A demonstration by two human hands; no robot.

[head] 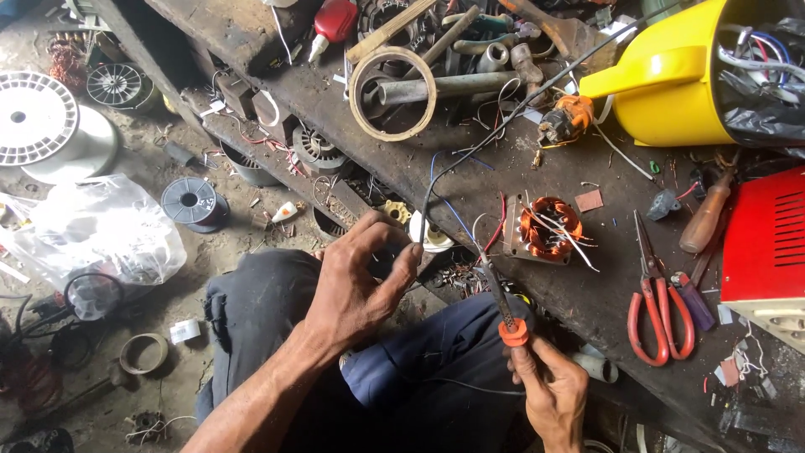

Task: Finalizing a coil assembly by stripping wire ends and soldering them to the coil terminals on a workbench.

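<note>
The right hand (549, 390) grips a slim soldering iron with an orange collar (512, 329), its dark shaft pointing up toward the copper-wound motor stator (549, 226) just above on the worn dark wooden bench (470, 180). The left hand (356, 281) pinches a thin black wire (470, 151) between thumb and fingertips at the bench edge. Right of the right hand lie red-handled scissors (658, 306), then a red metal box (767, 239). Well above it stands a yellow plastic jug (671, 80). Far left of the left hand, a crumpled clear plastic bag (96, 226) and a white plastic spool (38, 117) sit on the dirt floor; open ground lies between them and the person's knee.
</note>
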